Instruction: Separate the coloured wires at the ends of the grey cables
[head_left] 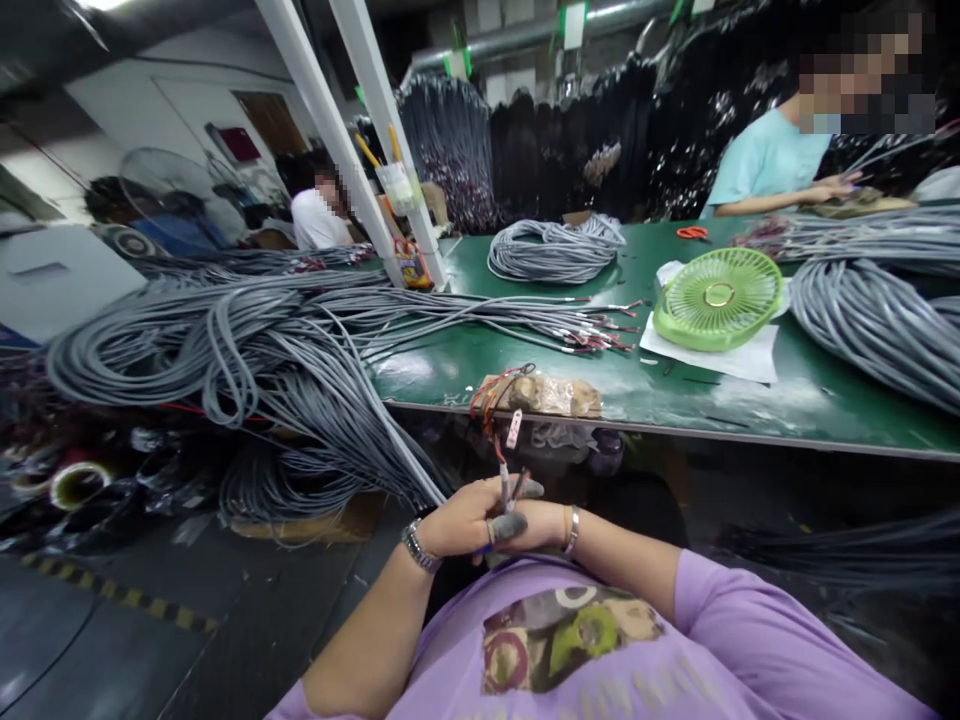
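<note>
Head cam: L hand (pixel 459 517) & R hand (pixel 531 526) together, L closed on wires (pixel 505 488) btwn fingertips; R's exact grip can't tell. White tag (pixel 514 429) just fwd of hands, at bench (pixel 420 378) edge. Grey cables (pixel 300 350) fwd-left of hands; green fan (pixel 718 298) fwd-right, on paper (pixel 750 362).

Glossy plastic and metal beside matt paper and cloth.
The green tabletop (pixel 420 375) looks smooth and glossy, streaked with glare along its near edge. Grey cables (pixel 262 330) across its left end have smooth, plastic-looking sheaths with a dull sheen. Toward the right end, the light-green fan (pixel 705 333) is plastic, over matt white paper (pixel 750 362). At the near edge, shiny clear tape (pixel 559 393) covers a rough brown surface. The watch (pixel 418 546) is polished metal; the purple shirt (pixel 720 640) is matt cloth.
</note>
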